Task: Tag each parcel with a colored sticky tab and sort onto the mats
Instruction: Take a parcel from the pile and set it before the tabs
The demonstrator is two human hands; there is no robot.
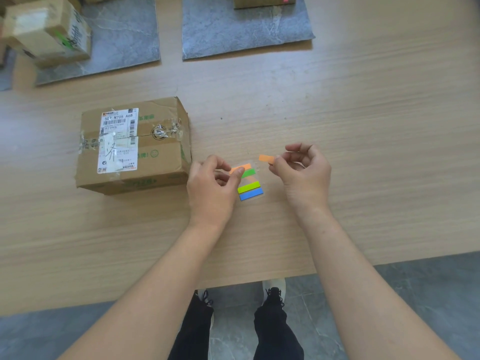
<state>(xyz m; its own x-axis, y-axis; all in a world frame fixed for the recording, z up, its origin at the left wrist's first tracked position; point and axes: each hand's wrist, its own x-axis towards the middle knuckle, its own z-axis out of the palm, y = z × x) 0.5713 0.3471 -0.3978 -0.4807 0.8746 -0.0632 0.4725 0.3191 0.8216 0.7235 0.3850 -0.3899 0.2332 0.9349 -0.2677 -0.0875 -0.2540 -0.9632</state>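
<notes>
Forearms reach in from the near edge of the table [363, 126]; black trousers and shoes show below that edge.

Left hand [211, 183]: thumb and forefinger curled, pinching the upper left corner of the sheet [250, 189]. The sheet lies flat on the table between the hands and carries orange, green, lime and blue strips.

Right hand [302, 167]: thumb and forefinger closed on one end of an orange tab [267, 159]. The tab is held just above and right of the sheet, apart from it.

Parcel [133, 146]: flat on the table, just left of the left hand, white label facing up, not touched by either hand.

Two grey mats lie at the far side, the left mat [124, 35] and the right mat [241, 29]. Each carries a box, one with a green mark [49, 29] and one with a pink mark [262, 1].
</notes>
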